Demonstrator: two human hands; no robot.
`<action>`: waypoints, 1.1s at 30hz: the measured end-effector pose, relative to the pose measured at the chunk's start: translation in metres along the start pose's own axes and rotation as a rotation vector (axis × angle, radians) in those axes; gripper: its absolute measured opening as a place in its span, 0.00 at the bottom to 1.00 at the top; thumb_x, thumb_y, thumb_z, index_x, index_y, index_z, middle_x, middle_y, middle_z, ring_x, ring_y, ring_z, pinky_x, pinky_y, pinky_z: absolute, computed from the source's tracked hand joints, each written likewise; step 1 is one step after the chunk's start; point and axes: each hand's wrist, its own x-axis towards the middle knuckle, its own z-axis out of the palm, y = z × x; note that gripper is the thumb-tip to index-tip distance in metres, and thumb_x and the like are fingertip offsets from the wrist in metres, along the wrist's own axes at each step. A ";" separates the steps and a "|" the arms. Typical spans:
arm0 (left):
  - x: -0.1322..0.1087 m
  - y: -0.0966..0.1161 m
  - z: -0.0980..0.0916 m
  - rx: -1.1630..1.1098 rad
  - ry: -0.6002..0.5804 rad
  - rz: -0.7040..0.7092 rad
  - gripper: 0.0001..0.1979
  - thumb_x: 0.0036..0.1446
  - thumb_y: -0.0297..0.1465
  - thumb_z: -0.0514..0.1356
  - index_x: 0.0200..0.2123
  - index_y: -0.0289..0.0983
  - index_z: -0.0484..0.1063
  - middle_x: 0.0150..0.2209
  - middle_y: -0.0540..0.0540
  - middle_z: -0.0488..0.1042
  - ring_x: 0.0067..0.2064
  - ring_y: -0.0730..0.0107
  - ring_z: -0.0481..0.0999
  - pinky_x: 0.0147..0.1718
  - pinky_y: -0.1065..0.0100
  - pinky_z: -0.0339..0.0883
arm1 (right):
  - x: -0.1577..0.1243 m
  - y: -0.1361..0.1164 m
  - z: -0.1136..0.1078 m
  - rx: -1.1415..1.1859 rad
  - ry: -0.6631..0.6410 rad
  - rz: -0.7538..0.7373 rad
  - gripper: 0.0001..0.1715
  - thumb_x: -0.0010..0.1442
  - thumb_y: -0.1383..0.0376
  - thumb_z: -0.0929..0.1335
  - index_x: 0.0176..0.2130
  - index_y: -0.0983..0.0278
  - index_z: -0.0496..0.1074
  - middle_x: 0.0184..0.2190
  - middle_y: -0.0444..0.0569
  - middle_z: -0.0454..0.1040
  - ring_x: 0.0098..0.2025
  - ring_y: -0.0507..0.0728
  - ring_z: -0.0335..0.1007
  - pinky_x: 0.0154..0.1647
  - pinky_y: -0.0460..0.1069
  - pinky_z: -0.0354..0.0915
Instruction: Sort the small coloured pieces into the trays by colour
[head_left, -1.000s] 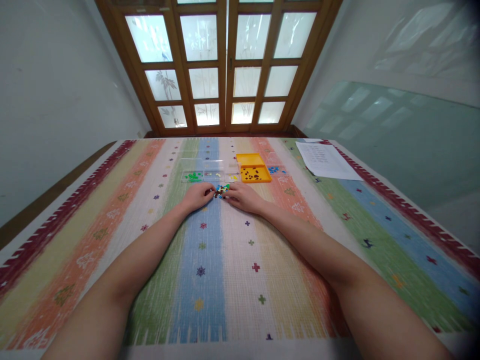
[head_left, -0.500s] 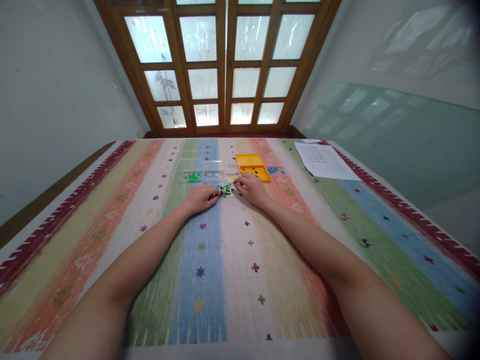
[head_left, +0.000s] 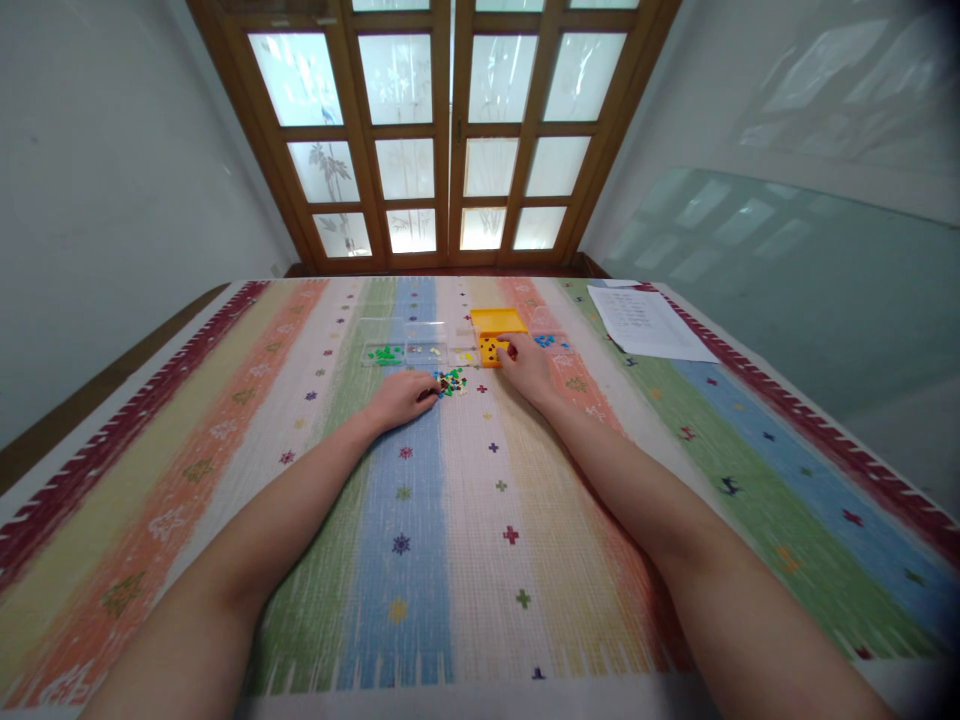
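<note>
My left hand rests on the cloth, fingers curled together at the left edge of a small pile of mixed coloured pieces. Whatever its fingertips may hold is hidden. Over the right part of an open yellow box is my right hand, thumb and index finger slightly apart, with no piece visible between them. Small dark pieces lie in that box. Left of it, clear open boxes hold green pieces, pale pieces and yellow pieces. Blue pieces sit in a clear box beyond my right hand.
A striped, patterned tablecloth covers the table. Printed paper sheets lie at the far right. Past the table's far edge stands a wooden door with glass panes. A glass panel leans along the right wall.
My right hand has moved from the right side of the pile, away and rightward, to the yellow box, and its fingers have parted. My left hand stays beside the pile.
</note>
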 end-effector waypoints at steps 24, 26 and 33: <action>0.004 0.006 0.005 -0.020 0.054 -0.082 0.11 0.69 0.35 0.57 0.42 0.40 0.80 0.41 0.44 0.81 0.42 0.60 0.78 0.42 0.63 0.67 | -0.026 -0.059 0.002 0.035 -0.481 -0.581 0.14 0.72 0.65 0.67 0.52 0.59 0.80 0.44 0.53 0.79 0.46 0.60 0.72 0.48 0.52 0.64; 0.004 0.002 0.005 -0.012 0.094 -0.119 0.12 0.70 0.36 0.57 0.43 0.40 0.80 0.42 0.43 0.82 0.43 0.59 0.78 0.43 0.62 0.67 | -0.028 -0.063 0.002 0.016 -0.514 -0.625 0.14 0.72 0.64 0.67 0.53 0.59 0.80 0.45 0.53 0.79 0.46 0.60 0.72 0.48 0.52 0.63; 0.003 -0.005 0.003 0.034 0.127 -0.207 0.11 0.68 0.35 0.57 0.42 0.40 0.80 0.37 0.44 0.80 0.38 0.61 0.75 0.40 0.64 0.66 | -0.030 -0.067 0.004 0.011 -0.547 -0.652 0.09 0.71 0.64 0.69 0.43 0.60 0.81 0.42 0.52 0.78 0.44 0.59 0.72 0.46 0.52 0.62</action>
